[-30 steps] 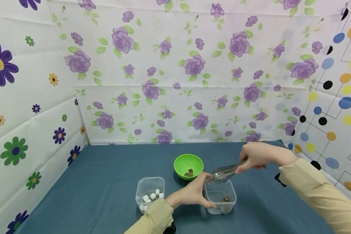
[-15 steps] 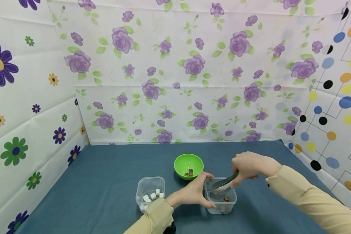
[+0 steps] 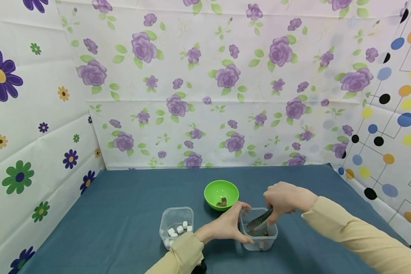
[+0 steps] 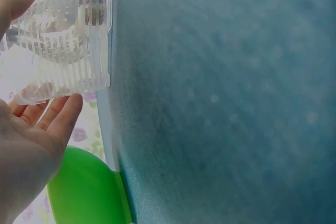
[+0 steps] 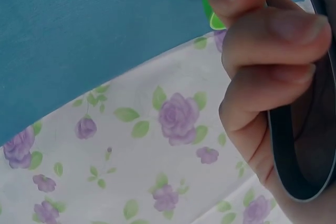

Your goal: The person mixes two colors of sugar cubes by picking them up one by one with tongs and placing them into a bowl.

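My left hand (image 3: 224, 226) holds the right-hand clear plastic container (image 3: 251, 245), thumb at its near side and fingers at its far side. Brown cubes (image 3: 266, 233) lie inside it. My right hand (image 3: 287, 198) grips a pair of metal tongs (image 3: 259, 221) with perforated heads, which reach down into this container. Whether the heads hold a cube is hidden. In the left wrist view the tong heads show blurred through the container's ribbed wall (image 4: 97, 72). The right wrist view shows curled fingers (image 5: 262, 85) around the tongs' bent handle end (image 5: 281, 145).
Just behind the left hand stands a green bowl (image 3: 214, 192) with a few brown cubes (image 3: 223, 201) in it. Left of that hand is another clear container (image 3: 168, 219) with several white cubes (image 3: 179, 229). Patterned cloth walls (image 3: 205, 133) enclose the blue tabletop (image 3: 130, 213).
The right hand has moved left and down, lowering the tongs from above the container's rim into it. The left hand has kept its hold on the container.
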`<action>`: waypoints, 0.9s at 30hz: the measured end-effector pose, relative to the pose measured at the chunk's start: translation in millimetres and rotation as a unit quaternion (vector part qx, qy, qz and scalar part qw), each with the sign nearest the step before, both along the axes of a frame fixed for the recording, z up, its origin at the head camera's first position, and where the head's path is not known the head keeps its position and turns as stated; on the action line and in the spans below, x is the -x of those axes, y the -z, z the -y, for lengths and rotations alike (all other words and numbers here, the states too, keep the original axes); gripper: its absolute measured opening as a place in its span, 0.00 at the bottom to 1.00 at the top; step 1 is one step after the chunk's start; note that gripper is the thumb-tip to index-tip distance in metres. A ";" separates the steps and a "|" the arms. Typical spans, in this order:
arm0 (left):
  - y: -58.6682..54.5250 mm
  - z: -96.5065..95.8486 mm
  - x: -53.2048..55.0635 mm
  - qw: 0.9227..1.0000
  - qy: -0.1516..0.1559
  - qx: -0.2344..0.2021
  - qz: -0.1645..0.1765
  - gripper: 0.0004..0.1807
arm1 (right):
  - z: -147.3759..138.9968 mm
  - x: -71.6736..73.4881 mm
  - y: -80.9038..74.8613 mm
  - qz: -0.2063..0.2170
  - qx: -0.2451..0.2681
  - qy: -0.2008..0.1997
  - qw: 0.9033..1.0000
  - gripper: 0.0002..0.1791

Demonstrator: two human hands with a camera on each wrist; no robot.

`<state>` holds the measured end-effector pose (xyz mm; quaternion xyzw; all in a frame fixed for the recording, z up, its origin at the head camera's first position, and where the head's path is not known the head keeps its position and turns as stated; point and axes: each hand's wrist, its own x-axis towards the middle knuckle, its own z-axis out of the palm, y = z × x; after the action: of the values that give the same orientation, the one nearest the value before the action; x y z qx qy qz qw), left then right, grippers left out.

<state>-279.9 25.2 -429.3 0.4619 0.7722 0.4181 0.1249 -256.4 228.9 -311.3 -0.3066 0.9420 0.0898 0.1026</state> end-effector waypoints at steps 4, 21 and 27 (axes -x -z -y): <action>-0.2 0.5 0.1 1.000 0.000 -0.001 -0.001 0.42 | 3.2 -0.2 1.3 -0.001 -0.014 -0.001 1.000 0.22; -0.7 0.3 0.4 1.000 0.006 -0.005 -0.001 0.41 | 2.7 -2.4 6.2 0.007 0.007 -0.012 1.000 0.23; -0.2 0.4 0.3 1.000 0.006 -0.005 -0.006 0.41 | -1.7 -2.1 8.3 0.004 0.029 -0.029 0.999 0.26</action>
<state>-280.2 24.8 -429.1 0.4699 0.7679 0.4184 0.1206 -254.3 230.5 -319.5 -0.3372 0.9345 0.0644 0.0945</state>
